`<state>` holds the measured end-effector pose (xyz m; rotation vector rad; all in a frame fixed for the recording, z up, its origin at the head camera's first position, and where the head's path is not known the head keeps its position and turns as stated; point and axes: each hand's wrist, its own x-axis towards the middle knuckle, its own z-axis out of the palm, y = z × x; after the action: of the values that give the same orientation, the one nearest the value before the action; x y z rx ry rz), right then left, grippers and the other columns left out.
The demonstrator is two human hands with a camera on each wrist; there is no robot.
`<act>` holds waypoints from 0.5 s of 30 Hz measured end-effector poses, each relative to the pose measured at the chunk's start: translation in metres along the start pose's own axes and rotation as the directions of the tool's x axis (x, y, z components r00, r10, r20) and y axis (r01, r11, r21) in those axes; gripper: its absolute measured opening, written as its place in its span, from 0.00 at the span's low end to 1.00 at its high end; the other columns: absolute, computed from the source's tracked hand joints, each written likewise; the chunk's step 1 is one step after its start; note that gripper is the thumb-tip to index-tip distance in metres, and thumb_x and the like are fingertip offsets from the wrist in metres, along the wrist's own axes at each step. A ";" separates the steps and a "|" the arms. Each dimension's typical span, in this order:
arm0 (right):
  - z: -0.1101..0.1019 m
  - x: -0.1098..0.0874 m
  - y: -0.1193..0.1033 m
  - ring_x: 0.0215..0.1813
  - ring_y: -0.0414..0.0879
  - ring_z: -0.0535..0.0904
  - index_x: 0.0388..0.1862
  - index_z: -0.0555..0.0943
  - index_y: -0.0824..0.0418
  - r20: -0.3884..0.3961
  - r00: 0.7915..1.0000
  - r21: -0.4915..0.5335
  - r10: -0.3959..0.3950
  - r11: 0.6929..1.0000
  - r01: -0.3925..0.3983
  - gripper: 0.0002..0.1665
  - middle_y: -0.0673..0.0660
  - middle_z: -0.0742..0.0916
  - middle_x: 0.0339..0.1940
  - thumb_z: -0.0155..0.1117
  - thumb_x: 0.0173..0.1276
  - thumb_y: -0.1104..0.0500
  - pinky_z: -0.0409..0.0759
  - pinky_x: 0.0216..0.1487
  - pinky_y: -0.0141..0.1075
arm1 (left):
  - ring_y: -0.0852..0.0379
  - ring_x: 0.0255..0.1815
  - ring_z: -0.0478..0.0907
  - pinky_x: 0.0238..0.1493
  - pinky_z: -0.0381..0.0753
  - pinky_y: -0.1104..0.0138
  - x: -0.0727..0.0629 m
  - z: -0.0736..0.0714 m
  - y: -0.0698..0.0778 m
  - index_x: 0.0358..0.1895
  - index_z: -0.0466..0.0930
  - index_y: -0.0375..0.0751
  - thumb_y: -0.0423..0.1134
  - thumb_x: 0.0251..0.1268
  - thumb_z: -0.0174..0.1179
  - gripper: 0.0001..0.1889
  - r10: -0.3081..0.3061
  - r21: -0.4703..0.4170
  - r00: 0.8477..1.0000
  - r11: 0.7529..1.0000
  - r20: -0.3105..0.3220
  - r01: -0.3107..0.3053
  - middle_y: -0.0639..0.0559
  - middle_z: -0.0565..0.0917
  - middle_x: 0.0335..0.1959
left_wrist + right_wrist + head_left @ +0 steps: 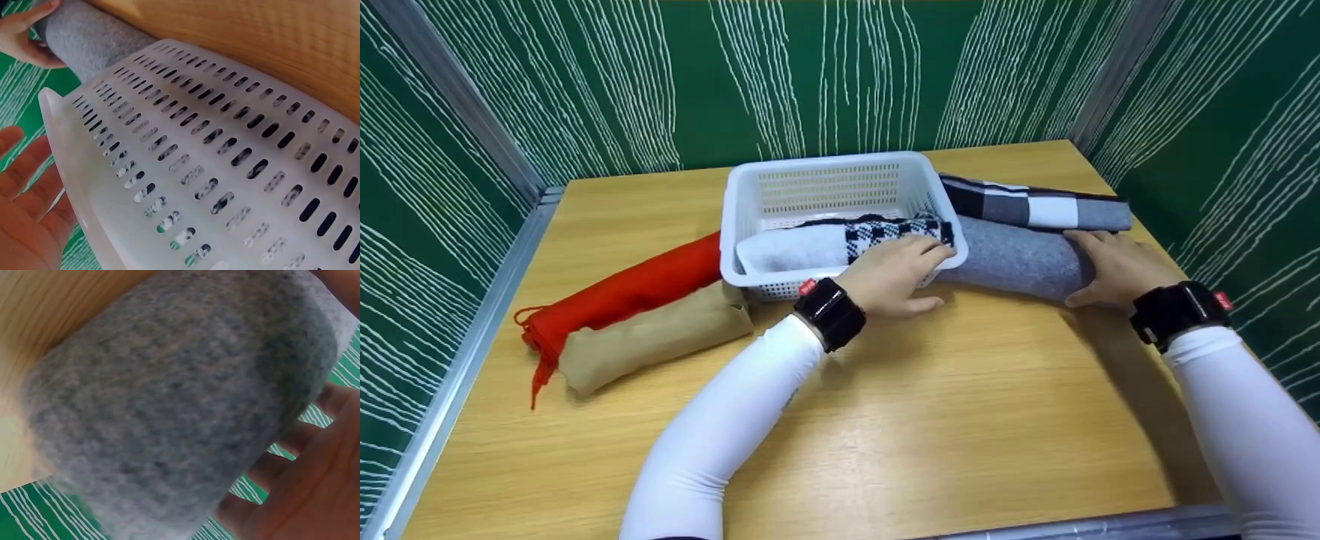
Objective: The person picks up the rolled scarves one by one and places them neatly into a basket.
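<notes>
My right hand (1123, 266) grips the right end of a rolled grey cloth (1012, 259), thumb on its near side and fingers over the far side. In the right wrist view the grey felt-like roll (169, 405) fills most of the picture, with the fingers behind it. My left hand (894, 276) is over the front right rim of a white perforated basket (829, 161), fingers loosely extended and holding nothing. A rolled black-and-white patterned cloth (802, 246) lies in the basket along its front wall. The grey roll's left end meets the basket's right side.
A folded black, white and grey checked cloth (1050, 206) lies behind the grey roll. Left of the basket are a red fringed scarf roll (637, 281) and a beige cloth roll (660, 337) on the wooden table (945, 420). Green panels with white lines enclose the back and sides.
</notes>
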<state>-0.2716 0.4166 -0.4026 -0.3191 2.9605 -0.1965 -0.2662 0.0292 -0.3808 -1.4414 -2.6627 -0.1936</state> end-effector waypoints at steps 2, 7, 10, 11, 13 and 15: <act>0.001 0.000 0.003 0.76 0.85 0.61 0.85 0.59 0.68 0.003 1.000 0.006 0.005 1.000 -0.005 0.68 0.84 0.67 0.78 0.88 0.55 0.46 0.59 0.74 0.81 | 0.46 0.80 0.73 0.85 0.68 0.57 0.001 0.000 0.001 0.80 0.69 0.40 0.57 0.76 0.66 0.38 0.010 0.003 1.000 1.000 0.000 -0.010 0.44 0.76 0.77; 0.004 0.001 0.007 0.76 0.86 0.61 0.86 0.58 0.68 0.014 1.000 0.018 0.020 1.000 -0.021 0.68 0.85 0.67 0.78 0.87 0.55 0.48 0.57 0.75 0.81 | 0.46 0.79 0.73 0.85 0.67 0.57 0.003 0.001 0.001 0.80 0.69 0.40 0.57 0.76 0.66 0.38 0.027 0.010 1.000 1.000 -0.004 -0.027 0.44 0.77 0.76; 0.006 0.002 0.008 0.75 0.86 0.61 0.86 0.57 0.68 0.017 1.000 0.016 0.026 1.000 -0.027 0.69 0.85 0.66 0.78 0.87 0.55 0.49 0.56 0.76 0.81 | 0.46 0.78 0.74 0.84 0.68 0.57 0.005 0.002 0.002 0.80 0.69 0.40 0.56 0.76 0.66 0.38 0.030 0.012 1.000 0.999 -0.005 -0.030 0.44 0.77 0.75; 0.006 0.002 0.009 0.75 0.87 0.61 0.86 0.57 0.69 0.018 0.999 0.016 0.028 0.999 -0.028 0.69 0.86 0.66 0.78 0.87 0.55 0.49 0.56 0.76 0.81 | 0.46 0.78 0.74 0.84 0.69 0.57 0.005 0.002 0.003 0.80 0.69 0.40 0.56 0.76 0.66 0.38 0.032 0.012 0.999 0.999 -0.004 -0.031 0.44 0.77 0.75; 0.007 0.003 0.010 0.75 0.87 0.61 0.86 0.57 0.69 0.017 0.999 0.015 0.030 0.999 -0.030 0.69 0.86 0.66 0.78 0.87 0.55 0.50 0.56 0.76 0.81 | 0.46 0.77 0.75 0.83 0.70 0.58 0.006 0.003 0.004 0.80 0.68 0.41 0.56 0.76 0.66 0.38 0.032 0.018 0.999 0.999 -0.001 -0.032 0.45 0.77 0.75; 0.008 0.003 0.011 0.75 0.87 0.61 0.86 0.57 0.70 0.016 0.999 0.019 0.032 0.999 -0.033 0.69 0.86 0.66 0.77 0.88 0.54 0.51 0.56 0.76 0.81 | 0.47 0.77 0.75 0.82 0.71 0.58 0.008 0.003 0.006 0.81 0.68 0.41 0.57 0.76 0.66 0.38 0.034 0.023 0.999 0.999 0.005 -0.034 0.46 0.77 0.75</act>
<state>-0.2754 0.4253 -0.4127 -0.2685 2.9441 -0.2167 -0.2654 0.0391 -0.3819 -1.4810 -2.6328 -0.1564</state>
